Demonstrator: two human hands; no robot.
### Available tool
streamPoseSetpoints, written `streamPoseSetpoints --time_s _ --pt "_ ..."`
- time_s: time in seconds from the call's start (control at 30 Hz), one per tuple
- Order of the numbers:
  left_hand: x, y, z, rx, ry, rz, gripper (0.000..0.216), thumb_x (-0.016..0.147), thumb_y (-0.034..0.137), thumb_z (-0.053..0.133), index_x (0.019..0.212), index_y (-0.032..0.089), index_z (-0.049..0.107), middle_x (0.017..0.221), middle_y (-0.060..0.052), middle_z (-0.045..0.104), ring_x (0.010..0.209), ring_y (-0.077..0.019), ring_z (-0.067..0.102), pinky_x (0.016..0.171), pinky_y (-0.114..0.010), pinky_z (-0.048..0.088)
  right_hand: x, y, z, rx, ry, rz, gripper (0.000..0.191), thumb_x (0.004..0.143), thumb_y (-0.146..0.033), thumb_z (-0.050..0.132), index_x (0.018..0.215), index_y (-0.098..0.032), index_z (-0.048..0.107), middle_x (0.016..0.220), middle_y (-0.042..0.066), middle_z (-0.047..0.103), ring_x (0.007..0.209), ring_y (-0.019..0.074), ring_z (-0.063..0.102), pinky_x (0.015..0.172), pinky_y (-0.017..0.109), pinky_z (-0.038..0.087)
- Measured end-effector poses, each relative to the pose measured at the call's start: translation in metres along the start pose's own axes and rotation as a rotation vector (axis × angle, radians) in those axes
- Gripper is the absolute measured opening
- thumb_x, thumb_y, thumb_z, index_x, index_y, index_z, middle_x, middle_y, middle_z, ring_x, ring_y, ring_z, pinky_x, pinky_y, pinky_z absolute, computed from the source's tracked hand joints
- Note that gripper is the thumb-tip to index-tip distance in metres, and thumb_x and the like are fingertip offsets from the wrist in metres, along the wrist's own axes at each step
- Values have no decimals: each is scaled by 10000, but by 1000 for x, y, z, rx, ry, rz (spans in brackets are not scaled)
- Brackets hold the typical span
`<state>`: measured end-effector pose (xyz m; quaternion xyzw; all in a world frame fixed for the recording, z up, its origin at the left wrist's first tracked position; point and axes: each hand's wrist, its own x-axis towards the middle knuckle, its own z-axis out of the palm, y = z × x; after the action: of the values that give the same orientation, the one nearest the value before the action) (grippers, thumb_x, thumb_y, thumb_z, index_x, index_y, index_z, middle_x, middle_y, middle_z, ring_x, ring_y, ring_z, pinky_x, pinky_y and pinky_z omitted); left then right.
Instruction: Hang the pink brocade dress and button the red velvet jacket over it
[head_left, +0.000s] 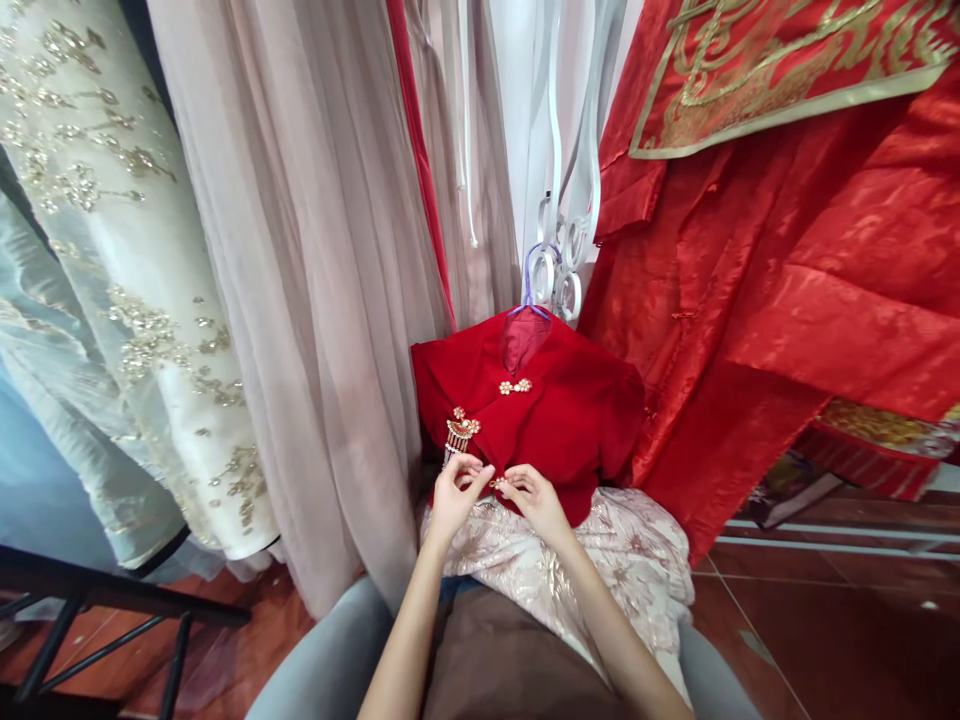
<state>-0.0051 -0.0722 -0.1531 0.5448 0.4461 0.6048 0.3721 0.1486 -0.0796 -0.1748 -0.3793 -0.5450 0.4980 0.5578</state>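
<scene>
A small red velvet jacket (pixel 555 410) hangs on a purple hanger (pixel 534 290) in front of me, with a pale brocade skirt (pixel 637 560) below it. Gold knot buttons (pixel 516 386) close its collar and a gold tasselled clasp (pixel 459 432) hangs on its left side. My left hand (pixel 456 495) and my right hand (pixel 534 500) meet at the jacket's lower front edge. Both pinch a small gold fastener (pixel 498 484) between their fingertips.
Long gowns hang all around: a cream sequinned one (pixel 135 300) at left, a beige sheer one (pixel 330 300) beside it, a red satin robe with gold embroidery (pixel 787 280) at right. A black metal frame (pixel 97 610) stands low left. The floor is red-brown tile (pixel 840 630).
</scene>
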Motion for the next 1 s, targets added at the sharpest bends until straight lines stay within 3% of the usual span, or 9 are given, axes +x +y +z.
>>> streamPoseSetpoints --time_s 0.1,0.2,0.33,0.6,0.67,0.73,0.8,0.87,1.0 --pt "18 7 2 -223 125 -75 378 687 446 719 918 156 644 891 -52 672 794 -140 637 764 -275 510 0 -18 -17 60 -134 69 302 666 -387 770 830 -187 615 782 13 638 758 151 623 737 291 520" --pt "34 20 5 -423 55 -201 403 679 455 725 928 143 675 931 -82 696 806 -149 652 785 -291 511 -1 -37 -30 134 -246 105 263 687 -350 768 832 -186 622 780 3 638 718 131 618 701 274 520" --pt "44 34 14 -549 6 -274 357 607 372 794 857 135 704 915 -88 714 786 -144 661 749 -261 505 -4 -51 -33 184 -257 103 257 691 -345 768 838 -190 625 770 -5 626 698 121 601 653 261 521" --pt "41 36 24 -309 264 -342 459 564 314 821 921 125 603 670 -9 643 563 -97 594 588 -232 493 -5 -58 -33 158 -277 124 292 681 -380 768 829 -195 599 790 -2 593 725 129 582 647 263 507" --pt "39 37 24 -176 428 -207 472 621 321 789 980 148 538 671 27 584 498 -70 517 528 -215 456 -7 -66 -43 126 -330 132 297 678 -383 771 824 -190 598 782 -1 586 724 128 574 664 267 491" --pt "41 43 25 -7 516 40 400 701 310 734 1008 179 514 729 33 535 514 -62 468 528 -208 433 -10 -75 -55 85 -407 134 286 681 -366 773 815 -182 600 774 -1 580 731 126 566 693 267 470" --pt "47 54 28 224 400 279 258 772 310 671 977 204 557 814 0 523 628 -93 495 585 -224 446 -14 -83 -65 55 -466 138 276 690 -353 771 812 -176 597 771 -2 573 734 124 557 708 265 450" --pt "56 70 33 483 183 454 183 812 326 626 964 226 610 919 -42 528 817 -154 519 698 -274 467 -16 -88 -70 36 -485 139 273 703 -355 761 817 -175 591 770 -3 566 729 122 549 711 265 440" --pt "80 95 43 838 -101 675 165 851 317 567 959 221 646 1034 -81 519 994 -227 463 873 -388 420 -16 -89 -68 -6 -463 117 275 707 -363 756 813 -176 586 778 -2 568 744 123 544 730 266 437"
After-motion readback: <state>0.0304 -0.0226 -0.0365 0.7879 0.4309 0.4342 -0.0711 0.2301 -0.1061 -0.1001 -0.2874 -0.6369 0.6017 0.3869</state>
